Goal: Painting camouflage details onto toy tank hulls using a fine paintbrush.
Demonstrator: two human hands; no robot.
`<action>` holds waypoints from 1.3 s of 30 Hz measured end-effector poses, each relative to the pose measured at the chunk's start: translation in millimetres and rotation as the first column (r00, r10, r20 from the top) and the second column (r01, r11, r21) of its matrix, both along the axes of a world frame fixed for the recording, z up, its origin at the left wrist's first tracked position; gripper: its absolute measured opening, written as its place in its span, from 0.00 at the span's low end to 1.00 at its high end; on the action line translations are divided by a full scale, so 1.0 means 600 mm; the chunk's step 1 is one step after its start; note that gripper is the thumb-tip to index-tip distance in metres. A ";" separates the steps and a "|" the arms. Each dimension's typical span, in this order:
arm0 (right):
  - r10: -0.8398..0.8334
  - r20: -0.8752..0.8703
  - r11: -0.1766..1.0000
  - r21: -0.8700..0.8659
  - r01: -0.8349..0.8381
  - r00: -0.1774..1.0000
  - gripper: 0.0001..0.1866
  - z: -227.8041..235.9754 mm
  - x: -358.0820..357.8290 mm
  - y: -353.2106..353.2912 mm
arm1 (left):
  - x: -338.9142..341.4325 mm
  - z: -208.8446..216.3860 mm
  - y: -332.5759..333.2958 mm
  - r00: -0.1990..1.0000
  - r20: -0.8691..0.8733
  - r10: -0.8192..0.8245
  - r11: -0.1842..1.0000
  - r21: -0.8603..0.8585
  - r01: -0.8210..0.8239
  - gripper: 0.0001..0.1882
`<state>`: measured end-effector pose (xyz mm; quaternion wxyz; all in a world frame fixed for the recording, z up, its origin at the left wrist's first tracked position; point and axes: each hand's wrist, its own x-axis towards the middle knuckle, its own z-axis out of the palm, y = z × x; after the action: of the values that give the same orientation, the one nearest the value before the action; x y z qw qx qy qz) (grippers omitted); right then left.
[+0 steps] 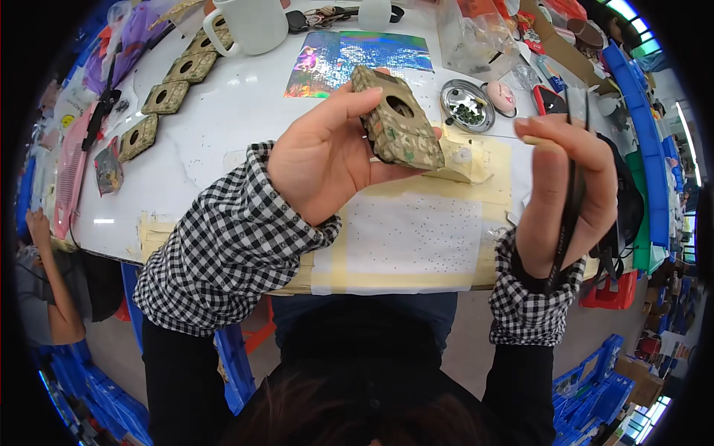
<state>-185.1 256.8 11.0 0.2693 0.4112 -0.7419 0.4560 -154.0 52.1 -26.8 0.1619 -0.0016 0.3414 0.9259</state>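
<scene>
A camouflage-patterned case (424, 141) with a round hole in its face rests tilted in my left hand (316, 160), the thumb on its edge and the fingers behind it. On the right, my right hand (547, 189) is raised off the table with dark tweezers (571, 178) between its fingers, their tips pointing away from me. Its thumb and index finger come close together; whether they pinch anything small I cannot tell. Below the case lies a white sheet (405, 238) scattered with tiny dark specks. Beyond it stands a round metal dish (488, 119) holding small dark green bits.
Several similar camouflage cases (165, 97) line the left side. At the back are a white mug (256, 26), keys (323, 16) and a shiny iridescent sheet (383, 56). A pink comb (72, 160) lies far left. Clear bags (476, 37) crowd the back right. Another person's arm (59, 290) shows at left.
</scene>
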 end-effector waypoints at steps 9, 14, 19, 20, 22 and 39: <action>0.255 0.407 0.957 -0.236 -0.169 0.877 0.05 -0.037 0.007 -0.034 | 0.013 -0.002 0.012 0.999 0.031 -0.023 0.998 -0.050 0.025 0.24; 0.252 0.405 0.962 -0.207 -0.180 0.879 0.05 -0.042 0.004 -0.033 | 0.014 -0.001 0.013 0.999 0.039 -0.016 0.997 -0.070 0.018 0.24; 0.251 0.425 0.960 -0.221 -0.169 0.870 0.05 -0.041 0.006 -0.035 | 0.013 -0.003 0.013 0.999 0.035 -0.022 0.997 -0.072 0.024 0.24; 0.253 0.425 0.960 -0.220 -0.172 0.869 0.05 -0.040 0.006 -0.035 | 0.013 -0.002 0.012 0.999 0.035 -0.023 0.997 -0.072 0.026 0.24; 0.248 0.426 0.962 -0.214 -0.169 0.870 0.05 -0.041 0.005 -0.035 | 0.012 -0.003 0.013 0.999 0.034 -0.027 0.997 -0.072 0.030 0.24; -0.055 0.305 0.982 -0.153 0.106 0.951 0.04 -0.035 -0.002 0.000 | 0.007 -0.004 0.015 0.999 0.029 0.017 0.999 -0.030 -0.016 0.24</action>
<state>-186.2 256.8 -10.2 0.2058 0.2825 -0.7493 0.5625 -149.8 60.9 -29.1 0.1592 -0.0206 0.3529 0.9218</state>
